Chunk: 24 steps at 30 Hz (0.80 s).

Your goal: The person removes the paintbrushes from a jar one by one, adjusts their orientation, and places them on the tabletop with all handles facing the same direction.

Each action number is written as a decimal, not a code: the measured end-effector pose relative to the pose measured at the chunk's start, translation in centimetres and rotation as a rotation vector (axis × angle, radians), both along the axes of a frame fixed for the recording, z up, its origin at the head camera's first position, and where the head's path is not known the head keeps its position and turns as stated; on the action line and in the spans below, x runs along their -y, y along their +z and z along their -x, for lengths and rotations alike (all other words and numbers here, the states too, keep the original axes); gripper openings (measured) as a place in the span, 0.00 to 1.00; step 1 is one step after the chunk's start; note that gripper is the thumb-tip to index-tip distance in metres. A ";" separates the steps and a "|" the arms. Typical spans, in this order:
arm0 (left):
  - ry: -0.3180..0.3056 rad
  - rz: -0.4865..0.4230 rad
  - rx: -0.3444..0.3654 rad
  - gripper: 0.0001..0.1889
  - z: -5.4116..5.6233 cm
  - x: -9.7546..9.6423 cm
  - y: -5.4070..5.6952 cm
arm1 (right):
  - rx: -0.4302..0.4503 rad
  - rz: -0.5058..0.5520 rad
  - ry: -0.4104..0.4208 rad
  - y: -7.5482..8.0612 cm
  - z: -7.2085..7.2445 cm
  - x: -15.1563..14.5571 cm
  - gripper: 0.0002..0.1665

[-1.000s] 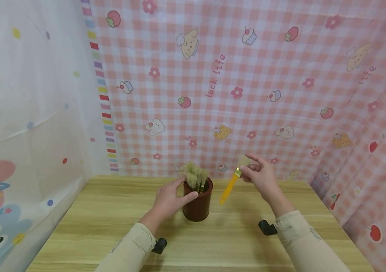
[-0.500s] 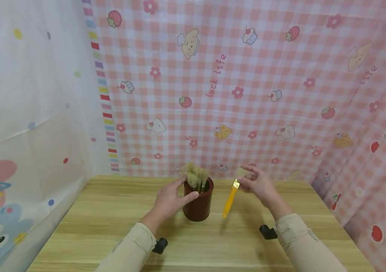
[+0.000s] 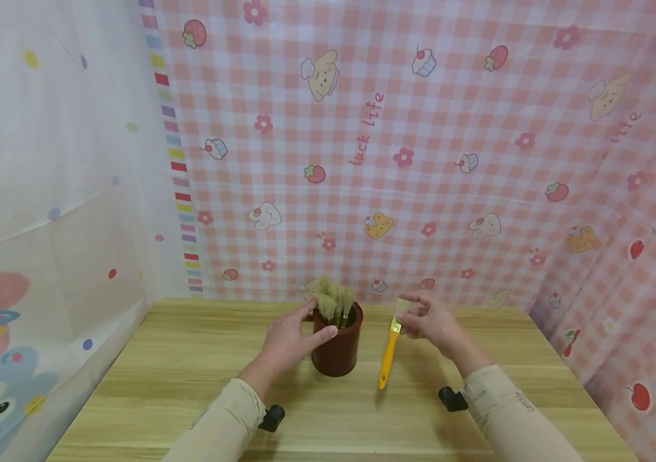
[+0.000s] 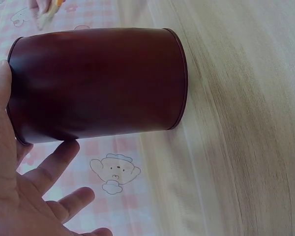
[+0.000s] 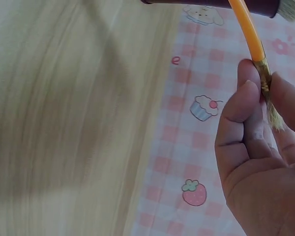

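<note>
A dark reddish-brown cylindrical brush pot (image 3: 336, 351) stands upright on the table in the head view. Bristle ends of several paintbrushes (image 3: 332, 301) stick up out of it; their handles are hidden inside. My left hand (image 3: 288, 337) holds the pot by its upper left part, the thumb at the near rim and fingers against the side. To the right of the pot, my right hand (image 3: 436, 326) pinches a flat paintbrush (image 3: 388, 359) near its metal ferrule and bristles. The orange handle points downward, apart from the pot. In the right wrist view thumb and fingertips meet around the ferrule (image 5: 263, 78).
The wood-grain table (image 3: 189, 366) extends around the pot. A pink checked cloth (image 3: 328, 192) hangs behind and on the right, and a white patterned cloth (image 3: 74, 192) on the left. Black camera mounts (image 3: 272, 418) show by both wrists.
My right hand has lowered the paintbrush and brought it slightly left, its handle swinging to a steeper downward angle. The left hand and the pot have stayed in place.
</note>
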<state>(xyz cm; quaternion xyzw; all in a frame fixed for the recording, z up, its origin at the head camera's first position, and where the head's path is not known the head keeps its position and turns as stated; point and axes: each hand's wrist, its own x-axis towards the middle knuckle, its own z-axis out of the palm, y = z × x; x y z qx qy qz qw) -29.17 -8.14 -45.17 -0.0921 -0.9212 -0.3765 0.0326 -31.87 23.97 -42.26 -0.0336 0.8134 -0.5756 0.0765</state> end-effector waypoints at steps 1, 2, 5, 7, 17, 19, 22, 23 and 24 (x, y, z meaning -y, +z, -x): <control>0.000 0.000 0.001 0.47 0.0 0.0 0.0 | 0.008 -0.008 0.010 -0.2 0.0 0.1 0.36; 0.000 -0.001 0.001 0.47 0.0 0.0 0.0 | 0.018 -0.013 0.017 -0.4 0.0 0.1 0.35; 0.000 -0.002 0.005 0.47 0.0 0.0 0.1 | 0.033 -0.036 0.052 -1.1 0.2 0.4 0.36; 0.000 -0.003 0.008 0.47 0.0 0.0 0.2 | 0.049 -0.046 0.072 -1.5 0.2 0.5 0.36; 0.005 0.006 0.012 0.47 0.0 0.0 0.2 | 0.056 -0.099 0.176 -3.5 0.3 1.6 0.35; 0.007 0.003 0.012 0.47 0.0 0.0 0.2 | 0.058 -0.107 0.191 -3.8 0.3 1.9 0.35; 0.007 -0.001 0.014 0.47 0.0 0.0 0.1 | 0.075 -0.117 0.203 -4.3 0.2 2.4 0.34; 0.007 -0.003 0.016 0.47 -0.1 0.0 0.1 | 0.080 -0.121 0.205 -4.4 0.2 2.6 0.34; 0.007 -0.004 0.017 0.47 -0.1 0.0 0.1 | 0.084 -0.128 0.211 -4.5 0.1 2.8 0.34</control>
